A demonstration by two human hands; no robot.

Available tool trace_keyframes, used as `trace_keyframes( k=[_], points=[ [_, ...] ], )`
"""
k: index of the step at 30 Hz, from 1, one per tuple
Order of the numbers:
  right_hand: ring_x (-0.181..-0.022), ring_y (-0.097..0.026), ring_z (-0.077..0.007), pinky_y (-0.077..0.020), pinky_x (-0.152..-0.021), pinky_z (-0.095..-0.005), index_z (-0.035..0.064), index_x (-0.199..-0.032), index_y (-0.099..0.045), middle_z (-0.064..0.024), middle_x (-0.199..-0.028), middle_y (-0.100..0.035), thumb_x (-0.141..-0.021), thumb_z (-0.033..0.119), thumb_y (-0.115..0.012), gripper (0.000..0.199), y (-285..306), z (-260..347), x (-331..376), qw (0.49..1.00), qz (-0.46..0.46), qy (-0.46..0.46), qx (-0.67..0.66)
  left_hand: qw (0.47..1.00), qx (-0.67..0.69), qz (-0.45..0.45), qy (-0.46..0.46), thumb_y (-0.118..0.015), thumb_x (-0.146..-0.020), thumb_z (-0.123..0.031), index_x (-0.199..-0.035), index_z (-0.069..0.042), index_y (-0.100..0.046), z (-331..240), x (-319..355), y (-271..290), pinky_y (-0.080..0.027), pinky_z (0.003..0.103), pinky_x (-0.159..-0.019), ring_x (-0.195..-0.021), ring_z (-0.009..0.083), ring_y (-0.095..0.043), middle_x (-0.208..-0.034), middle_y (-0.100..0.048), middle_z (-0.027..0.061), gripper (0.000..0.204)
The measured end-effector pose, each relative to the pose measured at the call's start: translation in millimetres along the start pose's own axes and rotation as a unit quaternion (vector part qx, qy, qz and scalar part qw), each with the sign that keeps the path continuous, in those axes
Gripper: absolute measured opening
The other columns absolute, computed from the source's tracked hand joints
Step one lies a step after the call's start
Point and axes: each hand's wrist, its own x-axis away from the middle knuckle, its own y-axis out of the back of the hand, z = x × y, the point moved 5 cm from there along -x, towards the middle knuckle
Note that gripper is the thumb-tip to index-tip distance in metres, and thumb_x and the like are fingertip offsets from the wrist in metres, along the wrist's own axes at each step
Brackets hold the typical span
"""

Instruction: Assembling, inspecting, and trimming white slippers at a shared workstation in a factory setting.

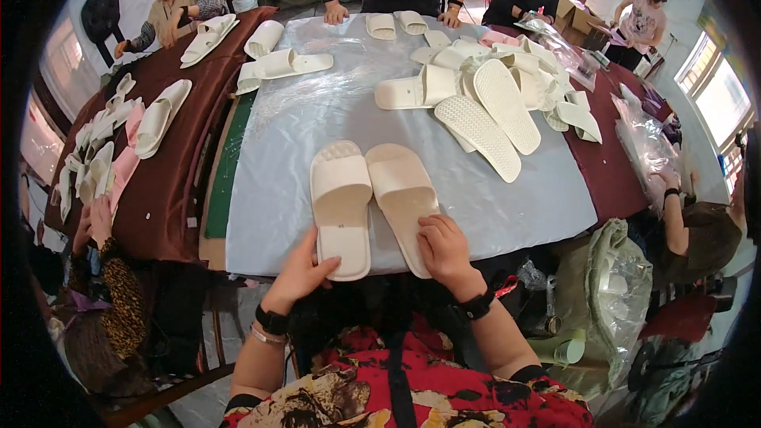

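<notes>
Head view: saw a broad surface (269,143) under a faintly shiny, pale silvery-grey, rippled covering (507,218), with dark brown satiny cloth (170,206) off to the left. Noted a heap of cream, moulded, open-toed slippers (495,89) toward the far right, two upturned with closely dimpled soles (477,139). Found a cream, broad-strapped left slipper (341,186) and right slipper (400,190) at the surface's near edge, between the left hand (301,269) and the right hand (445,250), heels toward the body, close together at the straps, splayed at the heels. Saw the hands apart: left clamped on its slipper's heel, thumb on top; right curled over the other's outer edge, thumb hidden. Observed smooth wide straps, rounded toes, raised bumps at the left toe end, a small dark mark behind that strap, and a slightly beiger right footbed.
</notes>
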Motion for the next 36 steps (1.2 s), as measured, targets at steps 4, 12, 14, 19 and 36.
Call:
trace_keyframes(
  k=[4, 12, 14, 19, 36],
  points=[
    [-0.097, -0.055, -0.0318, -0.0461, -0.084, -0.0411, 0.0028, -0.083, -0.061, -0.0120, -0.099, -0.060, -0.074, 0.006, -0.063, 0.010, -22, -4, -12, 0.999, 0.030, -0.024, 0.032, 0.999, 0.026, 0.001, 0.023, -0.062, -0.088, -0.016, -0.145, 0.002, -0.011, 13, 10, -16, -0.049, 0.025, -0.053, -0.067, 0.0120, -0.060, -0.094, -0.063, 0.0115, 0.079],
    [-0.120, -0.041, -0.0390, -0.0323, -0.095, -0.0624, 0.0060, -0.077, -0.063, -0.0161, -0.124, -0.049, -0.075, 0.012, -0.065, 0.007, -5, 11, -16, 0.992, 0.039, -0.071, 0.102, 0.994, -0.085, -0.010, 0.069, -0.064, -0.086, -0.017, -0.140, 0.004, -0.028, 7, 15, -3, -0.046, 0.027, -0.052, -0.058, 0.0116, -0.057, -0.068, -0.060, 0.0075, 0.069],
    [-0.122, -0.039, -0.0409, -0.0298, -0.096, -0.0654, 0.0062, -0.078, -0.063, -0.0175, -0.128, -0.046, -0.076, 0.013, -0.064, 0.007, 2, 11, -14, 0.988, 0.049, -0.083, 0.118, 0.992, -0.110, -0.045, 0.042, -0.064, -0.086, -0.016, -0.133, 0.003, -0.039, 7, 7, 17, -0.046, 0.027, -0.051, -0.057, 0.0110, -0.057, -0.068, -0.060, 0.0070, 0.057],
    [-0.117, -0.046, -0.0378, -0.0302, -0.096, -0.0656, 0.0060, -0.075, -0.062, -0.0173, -0.119, -0.054, -0.079, 0.014, -0.063, 0.008, 20, 22, -19, 0.980, 0.062, -0.083, 0.170, 0.973, -0.155, -0.159, -0.061, -0.065, -0.084, -0.014, -0.111, 0.003, -0.059, -19, -21, 49, -0.047, 0.027, -0.056, -0.059, 0.0125, -0.058, -0.069, -0.062, 0.0064, 0.032],
    [-0.058, -0.048, -0.0291, -0.0377, -0.059, -0.0393, 0.0042, -0.067, -0.054, -0.0088, -0.060, -0.048, -0.070, 0.002, -0.066, 0.013, 59, 34, -24, 0.997, -0.058, -0.022, 0.040, 0.921, -0.217, -0.245, -0.214, -0.062, -0.084, -0.022, -0.107, 0.000, -0.061, -6, -82, 53, -0.046, 0.036, -0.086, -0.099, 0.0300, -0.057, -0.107, -0.060, 0.0168, 0.031]
  ],
)
